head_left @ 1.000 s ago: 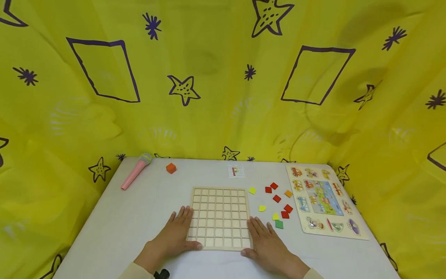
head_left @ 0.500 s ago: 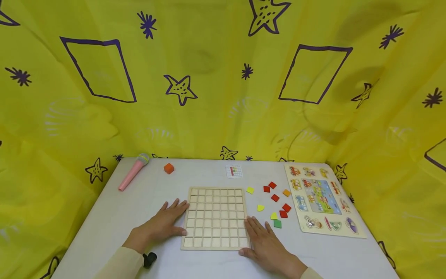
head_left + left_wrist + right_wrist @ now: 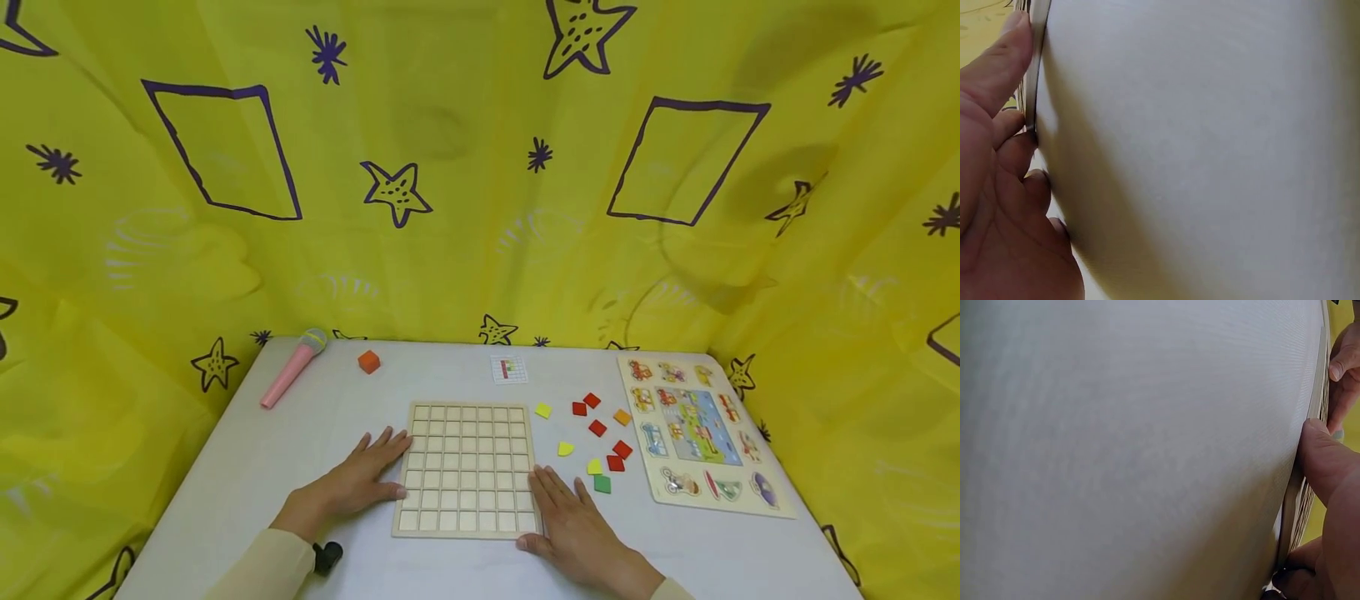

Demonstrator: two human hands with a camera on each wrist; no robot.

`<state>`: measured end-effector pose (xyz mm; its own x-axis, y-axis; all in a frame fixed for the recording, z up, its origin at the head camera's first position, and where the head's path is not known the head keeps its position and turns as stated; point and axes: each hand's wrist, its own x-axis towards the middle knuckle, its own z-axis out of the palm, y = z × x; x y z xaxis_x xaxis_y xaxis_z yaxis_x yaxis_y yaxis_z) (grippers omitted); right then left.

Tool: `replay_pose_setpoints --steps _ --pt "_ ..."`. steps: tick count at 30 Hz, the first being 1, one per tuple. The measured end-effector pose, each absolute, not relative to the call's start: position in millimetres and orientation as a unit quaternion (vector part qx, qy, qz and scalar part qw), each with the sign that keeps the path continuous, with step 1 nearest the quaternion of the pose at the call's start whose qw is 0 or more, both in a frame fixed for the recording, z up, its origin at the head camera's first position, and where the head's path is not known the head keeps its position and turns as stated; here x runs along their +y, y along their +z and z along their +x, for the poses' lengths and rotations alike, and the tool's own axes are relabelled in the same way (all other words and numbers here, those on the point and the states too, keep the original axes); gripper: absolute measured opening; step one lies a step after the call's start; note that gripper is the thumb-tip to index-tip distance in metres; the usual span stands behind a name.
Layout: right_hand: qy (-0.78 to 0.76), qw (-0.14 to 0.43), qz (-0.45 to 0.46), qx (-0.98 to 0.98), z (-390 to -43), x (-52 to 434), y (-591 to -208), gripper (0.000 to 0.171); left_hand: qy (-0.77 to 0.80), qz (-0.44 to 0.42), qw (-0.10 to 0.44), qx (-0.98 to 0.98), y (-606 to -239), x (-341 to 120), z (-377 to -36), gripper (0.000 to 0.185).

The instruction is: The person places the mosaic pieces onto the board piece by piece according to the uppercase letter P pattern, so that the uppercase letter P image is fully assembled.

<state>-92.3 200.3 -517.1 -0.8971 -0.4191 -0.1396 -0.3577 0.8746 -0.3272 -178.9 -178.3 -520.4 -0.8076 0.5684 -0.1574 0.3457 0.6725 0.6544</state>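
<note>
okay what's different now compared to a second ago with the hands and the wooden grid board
The left hand slid back along the board's left edge and swung outward, so its forearm now comes in at an angle; its fingers still lie flat against the edge of the wooden grid board. The right hand stayed flat at the board's lower right corner. The board, the coloured tiles and the picture puzzle kept their places.
</note>
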Motion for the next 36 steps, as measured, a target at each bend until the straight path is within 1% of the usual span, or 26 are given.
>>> replay_pose_setpoints --steps 7,17,22,25,29,33,36 --pt "-0.15 0.105 -0.196 0.963 -91.9 199.9 -518.6 0.096 0.324 0.252 0.172 0.895 -524.6 -178.3 -180.0 0.089" --pt "-0.161 0.087 -0.185 0.966 -92.3 200.1 -519.8 0.096 0.34 0.238 0.177 0.892 -523.9 -176.6 -179.6 0.09" --pt "-0.189 0.074 -0.167 0.965 -95.3 202.7 -520.0 0.089 0.345 0.228 0.174 0.893 -524.4 -177.9 -179.0 0.089" --pt "-0.225 0.06 -0.143 0.962 -98.1 206.7 -521.1 0.082 0.343 0.223 0.174 0.896 -524.0 -177.5 -178.9 0.089" --pt "-0.282 0.046 -0.078 0.955 -106.4 215.1 -523.5 0.076 0.345 0.214 0.176 0.897 -524.5 -176.4 -178.9 0.089" --pt "-0.333 0.02 0.003 0.943 -122.5 226.4 -522.9 0.069 0.346 0.207 0.177 0.898 -525.1 -175.6 -178.8 0.089" --pt "-0.36 -0.002 0.043 0.932 -134.8 235.4 -521.5 0.063 0.349 0.207 0.177 0.897 -525.5 -175.5 -178.7 0.089"
